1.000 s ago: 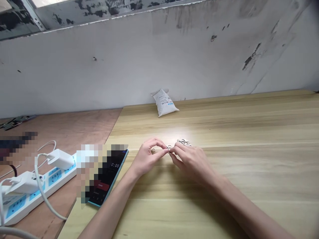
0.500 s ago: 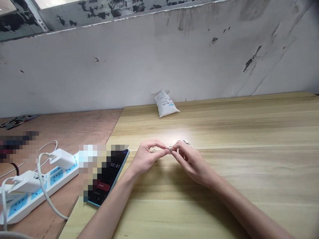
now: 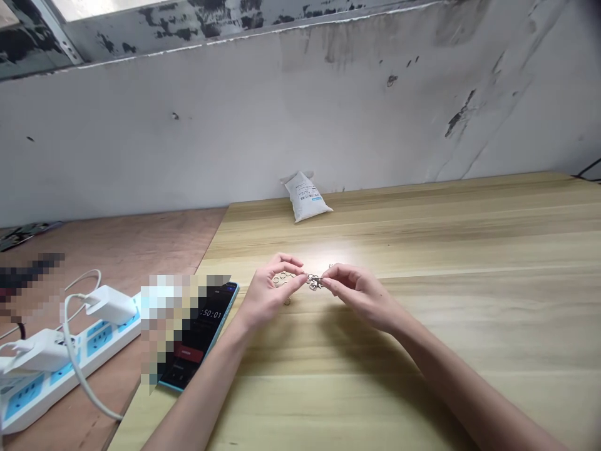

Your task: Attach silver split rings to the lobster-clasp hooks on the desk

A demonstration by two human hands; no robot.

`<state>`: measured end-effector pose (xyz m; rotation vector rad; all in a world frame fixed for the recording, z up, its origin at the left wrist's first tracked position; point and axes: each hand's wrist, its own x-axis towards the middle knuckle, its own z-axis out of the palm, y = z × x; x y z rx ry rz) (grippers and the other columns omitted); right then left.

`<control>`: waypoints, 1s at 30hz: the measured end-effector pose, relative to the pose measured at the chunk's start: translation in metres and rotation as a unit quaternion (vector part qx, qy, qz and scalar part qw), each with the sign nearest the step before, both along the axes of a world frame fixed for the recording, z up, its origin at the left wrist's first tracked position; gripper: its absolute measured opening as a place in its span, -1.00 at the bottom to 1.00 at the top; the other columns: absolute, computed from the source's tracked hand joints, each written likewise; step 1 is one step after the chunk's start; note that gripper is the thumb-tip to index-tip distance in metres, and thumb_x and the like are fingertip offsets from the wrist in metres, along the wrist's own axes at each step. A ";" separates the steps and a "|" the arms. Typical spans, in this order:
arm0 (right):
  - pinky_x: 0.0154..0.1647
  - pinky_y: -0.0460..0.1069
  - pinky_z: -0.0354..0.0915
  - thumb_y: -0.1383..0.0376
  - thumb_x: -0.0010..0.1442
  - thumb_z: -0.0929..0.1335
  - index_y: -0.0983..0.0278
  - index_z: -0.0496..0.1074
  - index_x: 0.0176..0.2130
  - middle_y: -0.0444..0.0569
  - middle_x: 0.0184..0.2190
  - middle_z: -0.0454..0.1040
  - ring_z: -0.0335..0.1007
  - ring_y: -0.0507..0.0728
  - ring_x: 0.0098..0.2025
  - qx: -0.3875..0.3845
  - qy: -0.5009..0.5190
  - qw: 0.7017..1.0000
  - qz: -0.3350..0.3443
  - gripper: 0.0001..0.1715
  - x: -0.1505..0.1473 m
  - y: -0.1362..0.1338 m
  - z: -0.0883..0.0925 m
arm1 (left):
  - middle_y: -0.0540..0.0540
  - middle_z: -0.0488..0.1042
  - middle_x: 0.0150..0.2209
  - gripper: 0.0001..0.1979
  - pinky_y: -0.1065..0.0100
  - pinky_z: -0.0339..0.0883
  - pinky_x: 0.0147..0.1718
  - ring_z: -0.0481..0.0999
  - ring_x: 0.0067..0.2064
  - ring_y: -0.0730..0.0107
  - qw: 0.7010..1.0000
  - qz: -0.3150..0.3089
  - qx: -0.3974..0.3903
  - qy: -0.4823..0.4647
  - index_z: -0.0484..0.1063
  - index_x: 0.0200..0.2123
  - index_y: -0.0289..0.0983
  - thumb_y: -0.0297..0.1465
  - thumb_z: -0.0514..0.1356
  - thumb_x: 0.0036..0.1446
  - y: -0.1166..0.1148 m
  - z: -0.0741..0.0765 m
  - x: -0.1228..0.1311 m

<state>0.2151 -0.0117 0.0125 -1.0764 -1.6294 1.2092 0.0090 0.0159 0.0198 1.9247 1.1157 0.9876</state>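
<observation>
My left hand (image 3: 270, 289) has its thumb and forefinger closed in a pinch beside a small cluster of silvery metal pieces (image 3: 313, 282). From the other side, my right hand (image 3: 359, 291) pinches at the same cluster with thumb and forefinger. The pieces look like rings and clasps, too small to tell apart, and the fingertips partly cover them. Several loose metal rings (image 3: 282, 275) lie on the table behind and beneath my left fingers. Another bit of metal (image 3: 331, 267) shows just behind my right fingertips.
A white labelled packet (image 3: 307, 197) lies near the wall. Left of my forearm is a phone (image 3: 200, 338) with a timer display. A power strip (image 3: 101, 338) with chargers and white cables lies on the reddish board (image 3: 188, 232) beside the wooden tabletop (image 3: 469, 250).
My fingertips have drawn slightly apart, and more of the metal cluster shows between them. More loose rings are visible by my left hand. The view has shifted a little to the right.
</observation>
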 end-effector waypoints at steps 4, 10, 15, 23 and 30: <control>-0.41 -0.06 0.13 0.10 0.25 0.27 0.30 0.41 -0.41 -0.11 -0.50 0.31 0.15 0.02 -0.43 0.011 -0.084 0.996 -0.023 -0.64 0.002 0.001 -0.002 | -0.08 0.51 -0.14 -0.91 -0.11 -0.09 0.24 0.41 0.04 0.17 0.954 0.001 0.218 0.204 0.51 -0.36 -0.19 -0.43 0.20 0.18 -0.004 -0.004 0.004; -0.53 -0.08 0.07 0.13 0.24 0.25 0.32 0.45 -0.43 -0.15 -0.60 0.28 0.12 0.00 -0.54 -0.035 -0.130 0.991 -0.009 -0.61 -0.001 -0.002 0.000 | -0.10 0.51 -0.05 -0.80 -0.14 -0.27 0.30 0.33 0.17 0.13 0.894 -0.005 0.324 0.311 0.49 -0.36 -0.21 -0.51 0.10 0.23 -0.009 -0.013 0.012; -0.48 -0.07 0.13 0.18 0.24 0.27 0.29 0.55 -0.38 -0.06 -0.49 0.48 0.29 0.05 -0.47 0.026 -0.191 0.980 -0.047 -0.66 -0.001 -0.001 -0.004 | -0.15 0.43 0.07 -0.85 -0.07 -0.03 0.23 0.33 0.14 0.12 0.909 -0.011 0.275 0.314 0.48 -0.17 -0.20 -0.35 0.20 0.20 0.001 -0.007 -0.006; -0.36 -0.06 0.19 0.29 0.26 0.28 0.20 0.54 -0.14 -0.03 -0.27 0.58 0.44 0.09 -0.31 0.155 -0.329 0.925 -0.113 -0.74 0.008 0.008 -0.014 | -0.07 0.47 -0.22 -0.84 0.16 0.19 -0.09 0.38 -0.13 0.23 0.923 -0.084 0.150 0.344 0.54 -0.32 -0.19 -0.29 0.18 0.21 0.011 0.004 -0.034; -0.54 -0.09 0.04 0.26 0.15 0.35 0.20 0.53 -0.40 -0.14 -0.58 0.46 0.31 0.03 -0.55 0.081 -0.385 0.919 0.010 -0.85 0.053 0.004 0.014 | -0.01 0.45 -0.34 -0.91 0.15 0.12 -0.07 0.36 -0.20 0.26 0.926 -0.107 0.098 0.347 0.57 -0.38 -0.13 -0.27 0.28 0.10 0.009 0.008 -0.038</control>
